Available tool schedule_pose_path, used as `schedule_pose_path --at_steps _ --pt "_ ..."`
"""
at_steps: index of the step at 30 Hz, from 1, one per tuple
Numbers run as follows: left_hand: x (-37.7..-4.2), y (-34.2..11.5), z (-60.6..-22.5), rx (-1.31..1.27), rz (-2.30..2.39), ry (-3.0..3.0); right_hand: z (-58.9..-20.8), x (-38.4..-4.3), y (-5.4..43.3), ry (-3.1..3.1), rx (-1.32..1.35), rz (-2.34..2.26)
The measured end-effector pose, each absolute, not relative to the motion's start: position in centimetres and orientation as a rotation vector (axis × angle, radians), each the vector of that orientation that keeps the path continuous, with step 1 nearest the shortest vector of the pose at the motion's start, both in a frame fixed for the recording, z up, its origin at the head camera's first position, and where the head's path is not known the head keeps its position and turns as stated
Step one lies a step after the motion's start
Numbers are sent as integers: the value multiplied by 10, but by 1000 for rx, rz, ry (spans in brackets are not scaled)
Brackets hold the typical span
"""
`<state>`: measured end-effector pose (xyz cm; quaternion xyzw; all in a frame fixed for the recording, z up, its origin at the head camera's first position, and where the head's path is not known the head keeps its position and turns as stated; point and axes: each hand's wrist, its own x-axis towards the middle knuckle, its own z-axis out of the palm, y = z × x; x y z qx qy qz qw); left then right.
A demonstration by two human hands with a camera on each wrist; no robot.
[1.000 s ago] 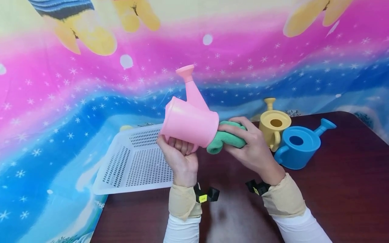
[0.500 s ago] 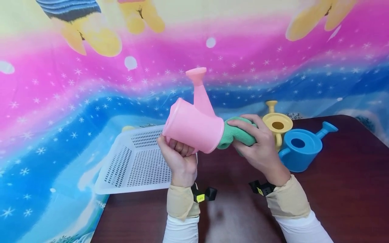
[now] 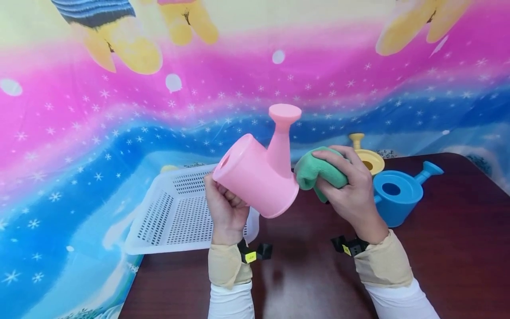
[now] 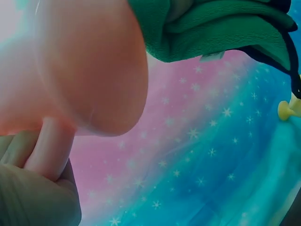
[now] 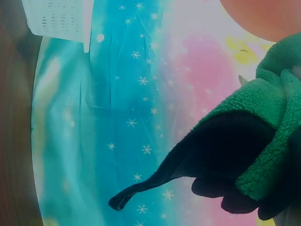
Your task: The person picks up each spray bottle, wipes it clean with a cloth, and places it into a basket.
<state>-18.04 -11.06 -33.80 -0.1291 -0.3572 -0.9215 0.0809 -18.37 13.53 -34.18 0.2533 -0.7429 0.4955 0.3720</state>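
Observation:
A pink watering can (image 3: 259, 177) is held up over the table, tilted, its spout (image 3: 283, 133) pointing upward. My left hand (image 3: 229, 212) grips it by the handle (image 4: 52, 146), as the left wrist view shows. In my right hand (image 3: 354, 190) is a bunched green cloth (image 3: 318, 170), right at the base edge of the can. A dark-edged part of the cloth (image 5: 263, 122) hangs loose in the right wrist view. The can's base (image 4: 101, 70) faces the left wrist camera.
A white perforated basket (image 3: 149, 221) stands at the left of the dark wooden table (image 3: 311, 274). Behind my right hand are a yellow watering can (image 3: 372, 159) and a blue watering can (image 3: 398, 197). A printed backdrop (image 3: 223, 79) hangs behind the table.
The pink can has turned so its spout leans further right and its top opening shows. My left wrist has shifted left. The right hand with the cloth has moved slightly right.

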Motion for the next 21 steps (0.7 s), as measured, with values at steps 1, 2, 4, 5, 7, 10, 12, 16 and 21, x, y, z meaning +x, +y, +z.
schedule_pose_path --at_steps 1,2,4,5,7,10,12,16,21 --pt "-180 -111 -338 -391 -2760 -1081 -342 -184 135 -1910 652 1269" --pt "-180 -111 -338 -399 -2768 -1087 -342 -184 135 -1916 654 1270" --pt "-180 -112 -338 -406 -2778 -1108 -342 -184 135 -1941 662 1262" --pt "-180 -112 -338 -406 -2778 -1116 -342 -184 136 -1956 665 1257" --pt "-179 -111 -338 -388 -2785 -1118 -343 -185 137 -1987 676 1251" --pt "-178 -109 -338 -346 -2802 -1119 -345 -186 138 -2019 692 1246" --pt "-177 -108 -337 -324 -2819 -1116 -346 -187 138 -2029 705 1254" --pt "-178 -104 -337 -323 -2861 -1140 -348 -187 138 -2047 709 1252" --pt "-179 -100 -337 -398 -2854 -1199 -348 -188 136 -2089 704 1218"
